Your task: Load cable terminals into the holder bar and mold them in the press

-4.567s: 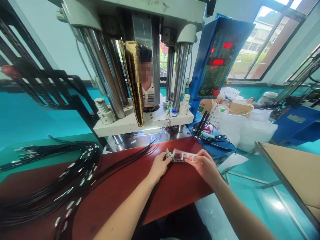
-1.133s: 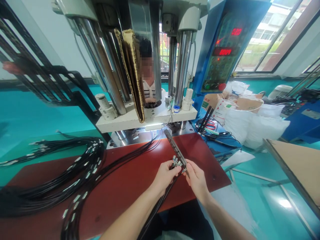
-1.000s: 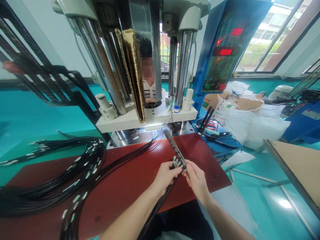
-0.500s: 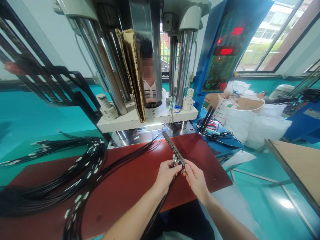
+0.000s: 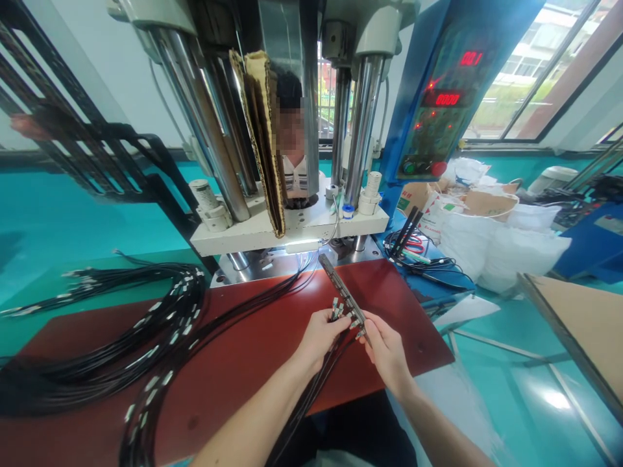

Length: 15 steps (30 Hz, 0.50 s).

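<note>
My left hand point(image 5: 317, 336) is closed around several black cables point(image 5: 302, 407) whose small metal connectors point(image 5: 337, 307) stick up past the thumb. Pinched at its near end by my right hand point(image 5: 387, 349) is a narrow dark metal bar point(image 5: 339, 285), slotted along its length and slanting away to the upper left. A few connector ends sit against the bar's near part, between the two hands; the fingers partly hide how they are seated. My left thumb tip is at the bar's left edge. Both hands are above the red-brown work board point(image 5: 272, 347).
A press point(image 5: 287, 240) with steel columns stands behind the board, folded cardboard point(image 5: 265, 143) leaning on it. Thick black cable bundles point(image 5: 165, 324) lie at left. To the right are a blue control box point(image 5: 423, 130), scissors point(image 5: 413, 244) and white sacks point(image 5: 467, 240).
More connector ends show along the near part of the bar, and cables run to it from below. My hands stay in nearly the same place. The red digits on the control box differ.
</note>
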### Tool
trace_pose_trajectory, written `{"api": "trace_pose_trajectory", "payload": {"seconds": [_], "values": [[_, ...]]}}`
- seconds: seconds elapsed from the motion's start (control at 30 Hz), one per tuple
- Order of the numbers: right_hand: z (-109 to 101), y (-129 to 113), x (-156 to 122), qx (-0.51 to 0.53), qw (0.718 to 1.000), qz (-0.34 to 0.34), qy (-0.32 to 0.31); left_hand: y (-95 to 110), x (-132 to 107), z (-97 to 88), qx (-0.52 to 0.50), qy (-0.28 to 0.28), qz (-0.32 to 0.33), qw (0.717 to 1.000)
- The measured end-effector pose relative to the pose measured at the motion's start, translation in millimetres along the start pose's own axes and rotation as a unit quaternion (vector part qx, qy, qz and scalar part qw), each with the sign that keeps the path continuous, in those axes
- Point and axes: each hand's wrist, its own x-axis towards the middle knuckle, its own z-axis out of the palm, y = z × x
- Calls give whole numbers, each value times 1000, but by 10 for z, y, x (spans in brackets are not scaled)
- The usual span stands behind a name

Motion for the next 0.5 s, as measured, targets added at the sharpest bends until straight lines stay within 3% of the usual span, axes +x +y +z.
{"api": "trace_pose_trajectory", "payload": {"seconds": [0.17, 0.3, 0.5], "values": [[-6, 7, 5, -69, 997, -38, -11, -2, 14, 3, -30, 2, -25, 999], [-4, 22, 13, -115, 990, -78, -13, -24, 33, -5, -44, 10, -10, 999], [-11, 3, 17, -58, 998, -21, -15, -26, 23, -134, -49, -6, 32, 998]]}}
